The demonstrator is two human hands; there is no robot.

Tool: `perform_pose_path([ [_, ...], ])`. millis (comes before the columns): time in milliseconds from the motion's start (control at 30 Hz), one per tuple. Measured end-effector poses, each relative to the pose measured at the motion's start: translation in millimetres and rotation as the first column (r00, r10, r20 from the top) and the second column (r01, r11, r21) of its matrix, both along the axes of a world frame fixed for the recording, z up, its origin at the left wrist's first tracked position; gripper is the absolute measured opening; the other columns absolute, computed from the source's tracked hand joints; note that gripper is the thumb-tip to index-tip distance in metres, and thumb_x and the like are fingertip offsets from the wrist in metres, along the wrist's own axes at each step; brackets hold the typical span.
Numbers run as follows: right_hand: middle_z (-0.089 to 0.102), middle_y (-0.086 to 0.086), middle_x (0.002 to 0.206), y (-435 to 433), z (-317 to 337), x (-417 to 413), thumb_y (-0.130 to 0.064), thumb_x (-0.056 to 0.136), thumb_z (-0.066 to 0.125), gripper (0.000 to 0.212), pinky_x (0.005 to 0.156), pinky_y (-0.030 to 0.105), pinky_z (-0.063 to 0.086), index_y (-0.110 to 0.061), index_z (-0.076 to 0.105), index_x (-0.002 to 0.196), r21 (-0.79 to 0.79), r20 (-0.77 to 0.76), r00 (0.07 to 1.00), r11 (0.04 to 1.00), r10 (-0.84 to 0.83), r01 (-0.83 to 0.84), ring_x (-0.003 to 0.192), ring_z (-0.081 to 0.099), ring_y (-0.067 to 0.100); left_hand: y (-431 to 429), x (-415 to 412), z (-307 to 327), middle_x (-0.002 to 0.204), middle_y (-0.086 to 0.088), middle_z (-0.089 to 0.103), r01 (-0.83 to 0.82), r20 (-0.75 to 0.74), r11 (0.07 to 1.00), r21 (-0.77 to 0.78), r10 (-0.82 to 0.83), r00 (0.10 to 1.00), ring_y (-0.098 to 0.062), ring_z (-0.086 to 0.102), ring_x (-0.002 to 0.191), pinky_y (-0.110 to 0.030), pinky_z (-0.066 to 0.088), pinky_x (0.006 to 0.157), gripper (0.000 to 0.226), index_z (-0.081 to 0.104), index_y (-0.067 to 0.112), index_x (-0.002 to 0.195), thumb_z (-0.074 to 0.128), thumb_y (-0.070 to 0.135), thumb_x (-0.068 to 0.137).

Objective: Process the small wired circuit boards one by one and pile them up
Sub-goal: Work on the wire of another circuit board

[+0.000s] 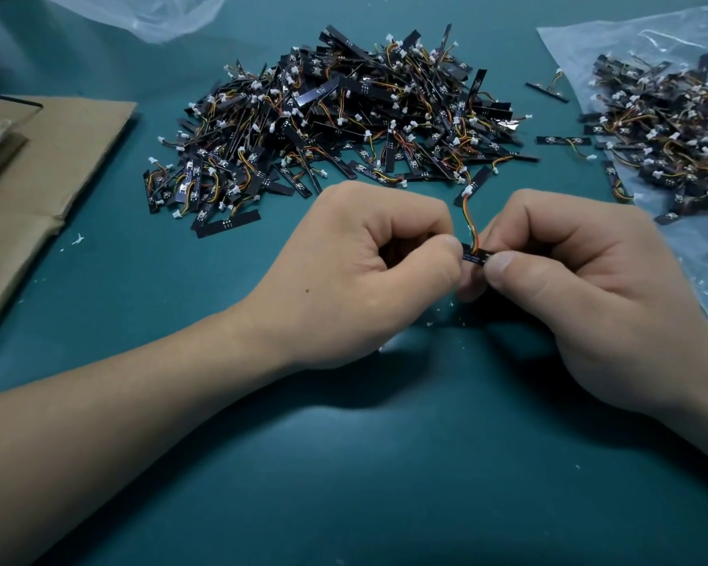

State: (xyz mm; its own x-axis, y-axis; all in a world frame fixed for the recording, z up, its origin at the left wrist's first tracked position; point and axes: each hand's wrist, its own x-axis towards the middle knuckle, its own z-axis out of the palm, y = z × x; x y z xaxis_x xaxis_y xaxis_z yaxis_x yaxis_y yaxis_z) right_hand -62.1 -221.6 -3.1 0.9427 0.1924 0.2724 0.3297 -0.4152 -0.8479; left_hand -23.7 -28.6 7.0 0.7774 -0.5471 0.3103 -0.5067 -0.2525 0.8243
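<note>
A small black circuit board [474, 255] is pinched between both my hands above the green mat. My left hand [368, 271] grips its left end and my right hand [581, 288] grips its right end, so only the board's middle shows. Its red, orange and yellow wires [469, 220] rise to a white connector [466, 191]. Behind my hands lies a big pile of like boards [336, 120]. A second pile of boards [667, 132] rests at the right on a clear plastic bag [630, 38].
Flattened cardboard [50, 177] lies at the left. Another clear plastic bag [152, 14] sits at the back left. A few loose boards [563, 140] lie between the two piles. Small white flecks [430, 322] dot the green mat [344, 484] near my hands.
</note>
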Motion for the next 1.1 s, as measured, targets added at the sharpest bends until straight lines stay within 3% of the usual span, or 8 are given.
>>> perform_pose_path([
  [200, 0.073, 0.000, 0.076, 0.4, -0.4, -1.1, -0.028, 0.089, 0.059, 0.016, 0.063, 0.048, 0.050, -0.020, 0.068, 0.078, -0.064, 0.006, 1.000, 0.998, 0.005, -0.004, 0.068, 0.066, 0.027, 1.7, 2.1, -1.1, 0.051, -0.006, 0.038, 0.007, -0.035, 1.000, 0.029, -0.006, 0.999, -0.006, 0.033, 0.051, -0.020, 0.028, 0.050, 0.026, 0.054, 0.000, 0.058, 0.053, 0.005, 0.083],
  [400, 0.073, 0.005, 0.075, 0.7, 1.5, -1.3, -0.035, 0.088, 0.056, 0.023, 0.062, 0.049, 0.050, -0.019, 0.070, 0.079, -0.031, -0.011, 1.000, 0.999, 0.028, -0.028, 0.067, 0.064, 0.031, 1.8, 2.8, 0.4, 0.051, 0.004, 0.038, 0.051, -0.049, 0.999, -0.011, -0.052, 0.997, -0.003, 0.033, 0.051, -0.018, 0.028, 0.052, 0.033, 0.050, 0.018, 0.056, 0.051, 0.000, 0.083],
  [500, 0.070, 0.009, 0.072, 1.1, 1.3, -0.6, -0.037, 0.085, 0.055, 0.021, 0.060, 0.051, 0.049, -0.022, 0.069, 0.080, -0.036, -0.011, 1.000, 0.999, 0.020, -0.020, 0.066, 0.063, 0.034, 2.2, 3.3, -0.2, 0.050, 0.002, 0.039, 0.056, -0.039, 0.998, -0.001, -0.056, 0.998, -0.004, 0.033, 0.051, -0.018, 0.028, 0.051, 0.032, 0.051, 0.017, 0.055, 0.052, 0.001, 0.083],
  [633, 0.070, 0.011, 0.073, 0.3, 1.7, -0.5, -0.036, 0.085, 0.055, 0.020, 0.062, 0.053, 0.049, -0.021, 0.068, 0.081, -0.008, -0.029, 0.998, 0.999, 0.050, -0.050, 0.067, 0.062, 0.036, 2.0, 1.7, 1.7, 0.050, 0.010, 0.039, 0.088, -0.030, 0.996, -0.026, -0.089, 0.996, -0.003, 0.035, 0.049, -0.017, 0.028, 0.050, 0.044, 0.051, 0.039, 0.060, 0.053, 0.003, 0.084],
  [733, 0.070, 0.010, 0.073, 0.4, 0.8, -0.1, -0.036, 0.085, 0.055, 0.020, 0.063, 0.052, 0.049, -0.022, 0.069, 0.080, -0.025, -0.026, 0.999, 0.999, 0.041, -0.041, 0.068, 0.063, 0.034, 1.0, 2.1, 1.0, 0.050, 0.007, 0.038, 0.069, -0.012, 0.997, -0.019, -0.069, 0.998, -0.002, 0.034, 0.049, -0.017, 0.028, 0.049, 0.039, 0.048, 0.039, 0.057, 0.055, 0.012, 0.083],
  [833, 0.070, 0.011, 0.073, -0.1, 0.2, -0.4, -0.036, 0.085, 0.056, 0.020, 0.063, 0.053, 0.049, -0.022, 0.069, 0.080, -0.011, -0.028, 0.998, 0.999, 0.053, -0.054, 0.068, 0.063, 0.036, 1.4, 2.4, 0.8, 0.050, 0.005, 0.038, 0.060, -0.006, 0.998, -0.024, -0.060, 0.998, -0.003, 0.033, 0.049, -0.018, 0.028, 0.050, 0.042, 0.050, 0.037, 0.058, 0.054, 0.005, 0.083],
  [933, 0.068, 0.012, 0.073, -2.0, 0.3, 0.0, -0.035, 0.086, 0.056, 0.019, 0.064, 0.053, 0.049, -0.022, 0.068, 0.078, -0.010, -0.036, 0.996, 0.996, 0.083, -0.083, 0.069, 0.062, 0.036, 2.3, 1.8, 0.2, 0.050, 0.006, 0.038, 0.072, -0.017, 0.997, -0.015, -0.073, 0.997, -0.003, 0.034, 0.049, -0.017, 0.028, 0.050, 0.041, 0.051, 0.032, 0.057, 0.053, 0.000, 0.083],
  [1100, 0.065, 0.002, 0.071, -2.0, 1.3, -1.2, -0.032, 0.089, 0.053, 0.024, 0.063, 0.040, 0.047, -0.017, 0.062, 0.073, -0.025, -0.015, 0.992, 0.992, 0.125, -0.126, 0.066, 0.060, 0.022, 4.5, 0.8, -1.4, 0.051, 0.000, 0.036, 0.102, -0.010, 0.994, -0.040, -0.102, 0.995, -0.002, 0.032, 0.051, -0.015, 0.027, 0.052, 0.029, 0.049, 0.001, 0.055, 0.054, 0.005, 0.083],
])
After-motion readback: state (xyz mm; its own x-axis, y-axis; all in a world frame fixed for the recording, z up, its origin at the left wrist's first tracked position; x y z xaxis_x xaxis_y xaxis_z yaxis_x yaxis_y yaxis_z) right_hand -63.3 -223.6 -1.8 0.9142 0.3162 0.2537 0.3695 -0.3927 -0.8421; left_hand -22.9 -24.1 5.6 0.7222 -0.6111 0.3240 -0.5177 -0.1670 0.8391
